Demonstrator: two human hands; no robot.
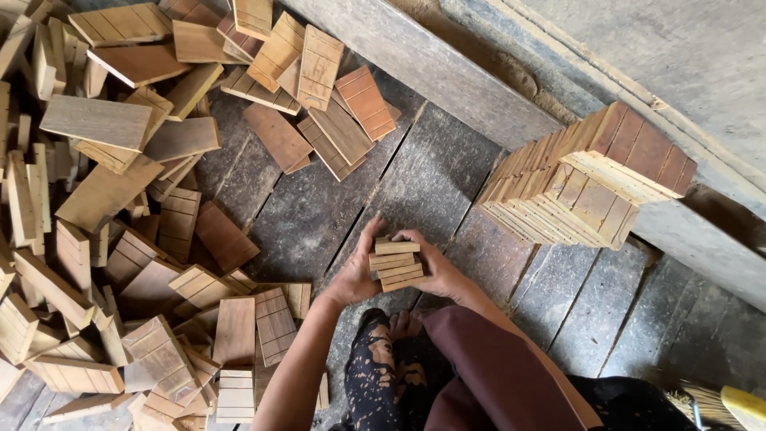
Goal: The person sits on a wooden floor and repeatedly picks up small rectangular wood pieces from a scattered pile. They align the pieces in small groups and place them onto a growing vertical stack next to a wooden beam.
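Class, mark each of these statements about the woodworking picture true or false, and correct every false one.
1. Both hands hold a small stack of wooden pieces. True: the left hand and the right hand grip the small stack between them.
2. The loose pile of wooden pieces lies on the person's right. False: the loose pile lies on the person's left.
3. A tall, tidy stack stands on the right side. True: the tall stack rises there.
4. The floor is smooth white tile. False: the floor is dark, worn planks.
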